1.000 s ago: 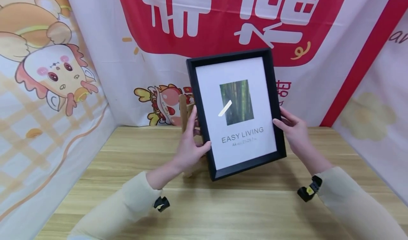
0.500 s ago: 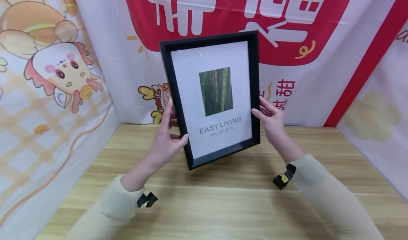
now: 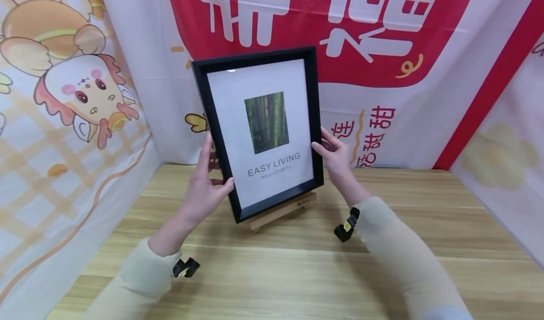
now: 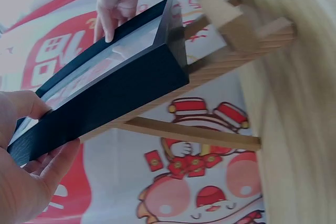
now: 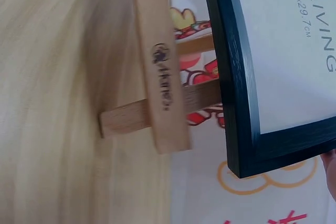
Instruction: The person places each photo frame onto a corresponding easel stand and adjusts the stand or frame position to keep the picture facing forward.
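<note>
A black picture frame (image 3: 278,169) with a bamboo photo and the words EASY LIVING leans back, slightly tilted, in the head view. My left hand (image 3: 201,188) grips its left side, thumb on the front edge and fingers behind. Opposite, my right hand (image 3: 335,159) pinches the right side near the lower half. Behind and below the frame stands a wooden easel (image 3: 284,211), mostly hidden in the head view. In the right wrist view the easel's ledge (image 5: 163,77) lies apart from the frame's bottom edge. The left wrist view shows the easel's slanted legs (image 4: 199,137).
A wood-grain table (image 3: 272,273) carries the easel. Behind it hangs a red and white printed cloth (image 3: 382,74). Patterned cloth walls stand at the left (image 3: 76,169) and right (image 3: 501,159).
Both hands have carried the picture frame leftward, from beside the easel to in front of it. The easel's ledge now shows beneath the frame.
</note>
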Demonstrator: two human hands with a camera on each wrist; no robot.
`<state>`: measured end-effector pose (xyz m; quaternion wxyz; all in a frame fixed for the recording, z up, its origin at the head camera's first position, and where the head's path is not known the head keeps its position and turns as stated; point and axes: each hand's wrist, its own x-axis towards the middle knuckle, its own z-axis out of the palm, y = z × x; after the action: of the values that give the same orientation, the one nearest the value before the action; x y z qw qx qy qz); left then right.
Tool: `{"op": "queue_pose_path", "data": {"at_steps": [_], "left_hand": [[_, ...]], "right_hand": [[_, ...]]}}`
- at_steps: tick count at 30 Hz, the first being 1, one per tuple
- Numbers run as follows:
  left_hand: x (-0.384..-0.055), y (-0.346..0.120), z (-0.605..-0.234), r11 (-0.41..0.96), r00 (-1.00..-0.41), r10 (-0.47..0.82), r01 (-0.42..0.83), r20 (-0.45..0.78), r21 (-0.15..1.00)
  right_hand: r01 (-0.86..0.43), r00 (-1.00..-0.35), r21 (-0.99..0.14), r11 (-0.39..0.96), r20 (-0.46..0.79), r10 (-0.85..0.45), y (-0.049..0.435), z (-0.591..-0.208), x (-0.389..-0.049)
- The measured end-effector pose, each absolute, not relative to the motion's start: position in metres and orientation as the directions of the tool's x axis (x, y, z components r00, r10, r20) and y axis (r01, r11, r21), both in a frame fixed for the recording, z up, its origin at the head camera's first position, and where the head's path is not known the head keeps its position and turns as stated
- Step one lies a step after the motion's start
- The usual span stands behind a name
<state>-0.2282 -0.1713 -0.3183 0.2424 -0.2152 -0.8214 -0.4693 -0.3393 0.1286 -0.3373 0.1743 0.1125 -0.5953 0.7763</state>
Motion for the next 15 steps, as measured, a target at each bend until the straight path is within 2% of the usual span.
{"op": "queue_pose_path", "data": {"at_steps": [15], "left_hand": [[-0.241,-0.175,-0.340,0.452,-0.811,0.109,0.556,0.575,0.698]], "right_hand": [[-0.367,-0.930,-0.898,-0.242,0.343,0.134,0.120,-0.361,-0.350]]}}
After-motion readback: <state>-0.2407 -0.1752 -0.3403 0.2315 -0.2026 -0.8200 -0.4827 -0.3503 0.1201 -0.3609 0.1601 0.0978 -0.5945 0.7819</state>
